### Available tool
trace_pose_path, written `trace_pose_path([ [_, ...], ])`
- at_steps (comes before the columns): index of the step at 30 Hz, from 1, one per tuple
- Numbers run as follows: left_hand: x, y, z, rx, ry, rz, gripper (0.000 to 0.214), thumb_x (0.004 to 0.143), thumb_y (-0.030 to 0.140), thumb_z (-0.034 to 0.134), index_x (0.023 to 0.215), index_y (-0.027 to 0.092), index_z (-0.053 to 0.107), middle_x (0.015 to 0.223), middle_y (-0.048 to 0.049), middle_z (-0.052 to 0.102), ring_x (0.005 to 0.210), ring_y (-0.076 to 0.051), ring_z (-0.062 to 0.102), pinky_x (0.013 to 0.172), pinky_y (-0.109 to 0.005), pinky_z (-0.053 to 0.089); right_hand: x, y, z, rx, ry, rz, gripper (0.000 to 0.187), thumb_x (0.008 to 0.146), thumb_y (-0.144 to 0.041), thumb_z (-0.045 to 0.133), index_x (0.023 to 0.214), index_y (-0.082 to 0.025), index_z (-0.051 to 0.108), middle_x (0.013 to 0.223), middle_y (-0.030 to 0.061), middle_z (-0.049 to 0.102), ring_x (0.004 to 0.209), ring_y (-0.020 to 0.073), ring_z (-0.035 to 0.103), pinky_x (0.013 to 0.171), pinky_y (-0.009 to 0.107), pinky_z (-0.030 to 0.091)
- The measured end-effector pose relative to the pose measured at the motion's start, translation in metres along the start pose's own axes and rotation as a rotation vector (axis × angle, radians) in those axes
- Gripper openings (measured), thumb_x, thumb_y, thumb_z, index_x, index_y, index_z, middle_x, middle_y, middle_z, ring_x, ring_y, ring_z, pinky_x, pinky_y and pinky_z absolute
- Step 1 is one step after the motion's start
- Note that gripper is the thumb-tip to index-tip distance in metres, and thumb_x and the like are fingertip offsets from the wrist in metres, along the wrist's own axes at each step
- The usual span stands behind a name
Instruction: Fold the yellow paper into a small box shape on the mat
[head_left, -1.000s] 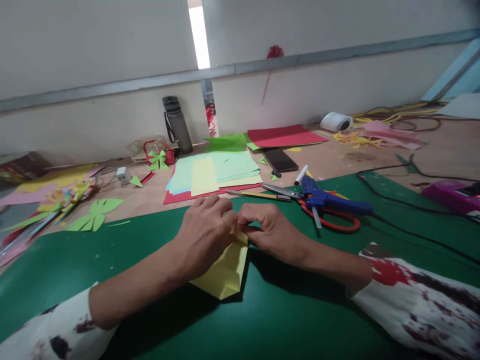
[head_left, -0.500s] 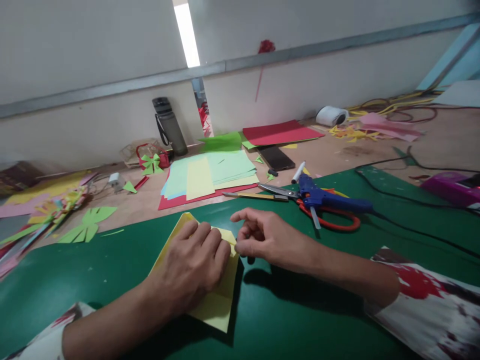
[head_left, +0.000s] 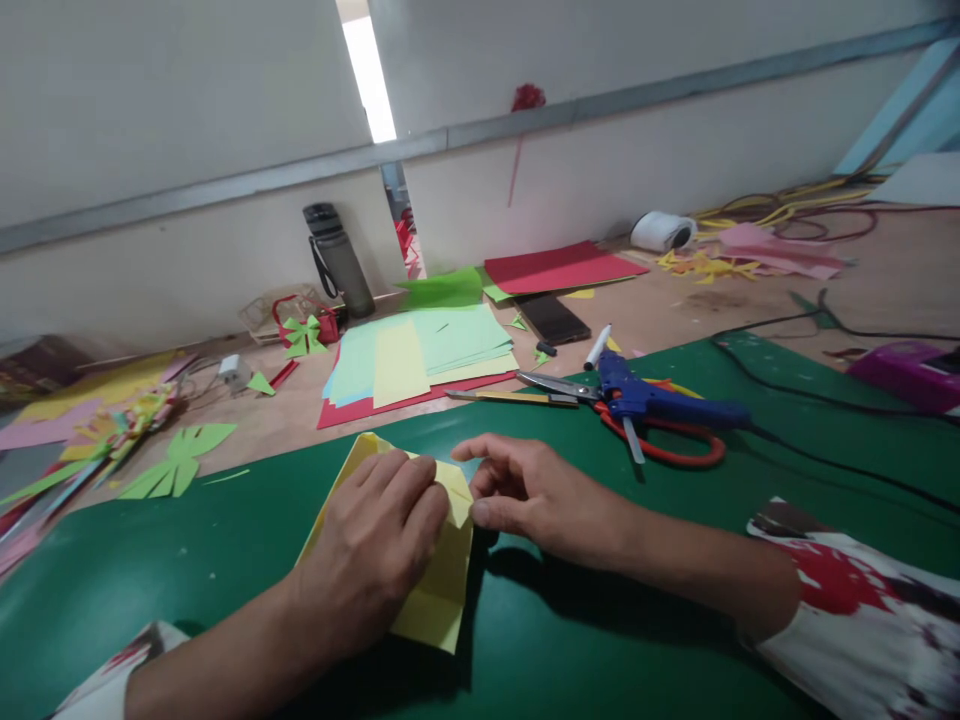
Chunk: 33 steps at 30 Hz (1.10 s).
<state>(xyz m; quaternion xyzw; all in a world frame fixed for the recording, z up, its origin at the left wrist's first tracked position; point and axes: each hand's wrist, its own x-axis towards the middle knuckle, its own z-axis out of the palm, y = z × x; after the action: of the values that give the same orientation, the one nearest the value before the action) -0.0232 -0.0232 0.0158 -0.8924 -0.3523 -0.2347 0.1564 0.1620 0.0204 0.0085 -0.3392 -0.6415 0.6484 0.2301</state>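
Note:
A folded yellow paper piece (head_left: 439, 600), shaped like a flat pouch with creased edges, stands tilted over the green mat. My left hand (head_left: 382, 540) is closed over it, knuckles up, its fingertips hidden behind the paper. At the paper's right edge is my right hand (head_left: 525, 490), its thumb tip at or very near the edge. The right index finger reaches out above the paper's upper corner, apart from the thumb, and the other fingers are loosely curled.
On the green mat (head_left: 247, 560) lie a blue glue gun (head_left: 660, 400), red-handled scissors (head_left: 690, 455) and a cutter knife (head_left: 510, 397). Behind are stacked paper sheets (head_left: 465, 335), a phone (head_left: 553, 318), a marker (head_left: 598, 346) and a bottle (head_left: 341, 265). Green paper cutouts (head_left: 180, 460) lie left.
My left hand has slid slightly left and down, baring more of the paper's right side. The right hand stays by the edge, a little lower. The view has shifted slightly.

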Motion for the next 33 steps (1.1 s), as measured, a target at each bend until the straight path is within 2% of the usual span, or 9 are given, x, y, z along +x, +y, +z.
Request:
trace_pose_path([
  [3, 0.000, -0.001, 0.000, 0.011, -0.001, -0.004, 0.019, 0.086, 0.010, 0.042, 0.075, 0.012, 0.057, 0.075, -0.0087, 0.055, 0.067, -0.018, 0.043, 0.060, -0.033, 0.033, 0.000, 0.000, 0.001, 0.006, -0.013, -0.019, 0.041, 0.073, -0.011, 0.054, 0.113, -0.013, 0.047, 0.069, -0.0043, 0.048, 0.062, 0.0090, 0.045, 0.062, 0.026, 0.040],
  [10, 0.002, -0.001, 0.000, 0.019, -0.004, -0.034, 0.016, 0.088, 0.014, 0.043, 0.091, 0.013, 0.059, 0.071, -0.0048, 0.053, 0.066, -0.017, 0.041, 0.061, -0.033, 0.032, -0.001, 0.000, 0.001, 0.030, -0.001, -0.035, 0.042, 0.075, -0.013, 0.054, 0.116, -0.013, 0.046, 0.072, -0.0028, 0.051, 0.066, 0.0101, 0.048, 0.065, 0.027, 0.041],
  [15, 0.002, 0.000, 0.002, 0.069, -0.031, -0.038, 0.017, 0.089, 0.017, 0.044, 0.099, 0.015, 0.058, 0.070, -0.0030, 0.051, 0.064, -0.016, 0.040, 0.060, -0.032, 0.030, 0.000, 0.006, 0.005, 0.051, 0.009, -0.048, 0.066, 0.067, -0.019, 0.067, 0.126, -0.018, 0.038, 0.072, -0.0047, 0.051, 0.065, 0.0099, 0.048, 0.060, 0.024, 0.041],
  [18, 0.002, 0.001, 0.002, 0.071, -0.030, -0.031, 0.019, 0.088, 0.017, 0.044, 0.102, 0.014, 0.057, 0.070, -0.0031, 0.052, 0.064, -0.016, 0.041, 0.060, -0.032, 0.030, 0.000, 0.009, 0.010, -0.037, 0.070, -0.094, 0.073, 0.065, -0.016, 0.066, 0.130, -0.023, 0.034, 0.070, -0.0068, 0.048, 0.063, 0.0090, 0.046, 0.056, 0.022, 0.039],
  [21, 0.003, 0.001, 0.002, 0.095, -0.020, -0.057, 0.019, 0.085, 0.013, 0.044, 0.097, 0.014, 0.059, 0.067, -0.0029, 0.053, 0.062, -0.016, 0.041, 0.060, -0.032, 0.031, -0.002, 0.010, 0.013, -0.153, 0.147, -0.129, 0.062, 0.069, -0.011, 0.057, 0.127, -0.023, 0.039, 0.068, -0.0069, 0.047, 0.060, 0.0079, 0.043, 0.054, 0.020, 0.036],
  [27, 0.011, 0.002, -0.006, 0.143, 0.010, -0.126, 0.018, 0.081, 0.011, 0.045, 0.074, 0.016, 0.061, 0.061, -0.0033, 0.053, 0.061, -0.016, 0.044, 0.059, -0.031, 0.033, 0.000, 0.008, 0.007, -0.330, 0.273, -0.216, 0.025, 0.073, -0.008, 0.046, 0.096, -0.017, 0.052, 0.062, -0.0058, 0.050, 0.056, 0.0081, 0.044, 0.055, 0.021, 0.035],
  [29, 0.014, 0.004, -0.011, 0.148, 0.007, -0.128, 0.018, 0.079, 0.012, 0.046, 0.068, 0.015, 0.060, 0.070, -0.0071, 0.058, 0.071, -0.020, 0.049, 0.063, -0.034, 0.037, 0.002, 0.006, 0.003, -0.435, 0.272, -0.274, 0.016, 0.075, -0.008, 0.046, 0.085, -0.018, 0.055, 0.066, -0.0033, 0.054, 0.060, 0.0096, 0.048, 0.058, 0.022, 0.036],
  [31, 0.016, 0.007, -0.018, 0.124, 0.001, -0.123, 0.017, 0.079, 0.013, 0.047, 0.067, 0.015, 0.059, 0.088, -0.0113, 0.062, 0.088, -0.026, 0.051, 0.074, -0.042, 0.040, 0.003, 0.003, -0.001, -0.545, 0.248, -0.359, 0.013, 0.078, -0.009, 0.046, 0.077, -0.017, 0.057, 0.071, -0.0010, 0.058, 0.066, 0.0110, 0.051, 0.062, 0.023, 0.037],
  [33, 0.017, 0.007, -0.028, 0.067, -0.042, -0.134, 0.014, 0.079, 0.018, 0.050, 0.070, 0.016, 0.059, 0.105, -0.0118, 0.060, 0.101, -0.029, 0.050, 0.088, -0.051, 0.036, 0.004, -0.001, -0.005, -0.638, 0.228, -0.463, 0.014, 0.080, -0.010, 0.046, 0.077, -0.017, 0.058, 0.075, 0.0007, 0.059, 0.070, 0.0122, 0.052, 0.064, 0.024, 0.037],
])
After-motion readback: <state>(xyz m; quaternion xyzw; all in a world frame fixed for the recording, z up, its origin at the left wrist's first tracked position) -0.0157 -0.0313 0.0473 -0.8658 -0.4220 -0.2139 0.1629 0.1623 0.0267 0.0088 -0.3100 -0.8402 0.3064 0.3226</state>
